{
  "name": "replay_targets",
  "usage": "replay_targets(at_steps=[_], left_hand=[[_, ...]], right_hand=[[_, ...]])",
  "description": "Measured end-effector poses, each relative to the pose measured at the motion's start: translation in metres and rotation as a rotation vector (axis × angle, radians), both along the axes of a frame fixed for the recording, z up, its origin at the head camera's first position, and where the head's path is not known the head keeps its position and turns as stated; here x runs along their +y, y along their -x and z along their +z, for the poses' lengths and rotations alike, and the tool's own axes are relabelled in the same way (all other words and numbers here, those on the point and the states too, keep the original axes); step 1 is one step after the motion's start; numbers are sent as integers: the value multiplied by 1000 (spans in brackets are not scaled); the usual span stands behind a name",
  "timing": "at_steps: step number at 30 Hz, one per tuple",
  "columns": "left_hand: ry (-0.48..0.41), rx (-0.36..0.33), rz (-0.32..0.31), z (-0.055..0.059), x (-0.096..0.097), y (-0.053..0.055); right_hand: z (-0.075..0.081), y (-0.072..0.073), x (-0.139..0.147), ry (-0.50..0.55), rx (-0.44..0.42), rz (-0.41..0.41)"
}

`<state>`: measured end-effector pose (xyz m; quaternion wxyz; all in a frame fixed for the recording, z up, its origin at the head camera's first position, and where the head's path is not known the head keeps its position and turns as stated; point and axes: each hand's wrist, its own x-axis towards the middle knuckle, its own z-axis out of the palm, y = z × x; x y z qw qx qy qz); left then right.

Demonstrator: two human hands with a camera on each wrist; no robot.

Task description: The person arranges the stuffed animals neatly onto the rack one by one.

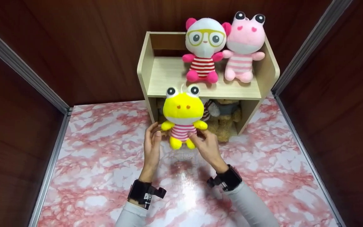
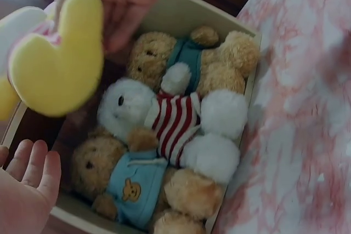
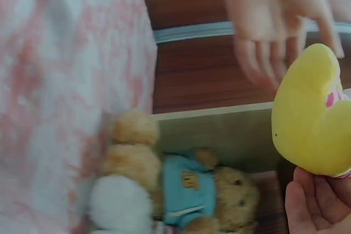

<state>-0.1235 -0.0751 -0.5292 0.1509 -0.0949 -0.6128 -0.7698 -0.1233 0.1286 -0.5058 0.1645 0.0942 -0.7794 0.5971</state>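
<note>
A yellow frog plush (image 1: 183, 108) in a pink-striped shirt is held up in front of the shelf unit. My right hand (image 1: 207, 145) grips its side, the thumb across the striped belly and the fingers behind. On the other side, my left hand (image 1: 152, 143) is beside the frog's arm with relaxed fingers, holding nothing. The left wrist view shows a gap between that left hand (image 2: 27, 190) and the yellow plush (image 2: 57, 53). In the right wrist view, the right hand's fingers (image 3: 312, 201) are under the plush (image 3: 310, 110).
The wooden shelf unit (image 1: 269, 67) bears a panda plush (image 1: 205, 41) and a pink frog plush (image 1: 244, 37) on top. Below are a blue-shirted bear (image 2: 137, 184), a white striped-shirt plush (image 2: 175, 124) and a teal-shirted bear (image 2: 153, 53). Dark panels flank the marbled floor (image 1: 99, 176).
</note>
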Motion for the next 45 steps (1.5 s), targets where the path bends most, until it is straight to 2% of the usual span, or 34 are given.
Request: replay_targets(at_steps=[7,12,17,22,27,34,41,45], left_hand=[[-20,-13,60,-10,-8,1],[2,-30,90,-18,-14,-1],[17,-83,132,-26,-19,-5],[25,-126,131,-32,-24,-8],[32,-117,115,-35,-27,-9],[27,-116,116,-40,-29,-11],[46,-121,94,-42,-27,-12],[52,-150,94,-43,-25,-10]], right_hand=[[39,23,-4,-61,118,3],[65,38,-11,-64,157,0],[89,54,-22,-65,181,23],[116,75,-34,-31,185,67],[138,95,-42,-88,174,22],[156,118,-50,-205,106,-77],[159,137,-52,-351,42,-166],[159,146,-53,-403,12,-197]])
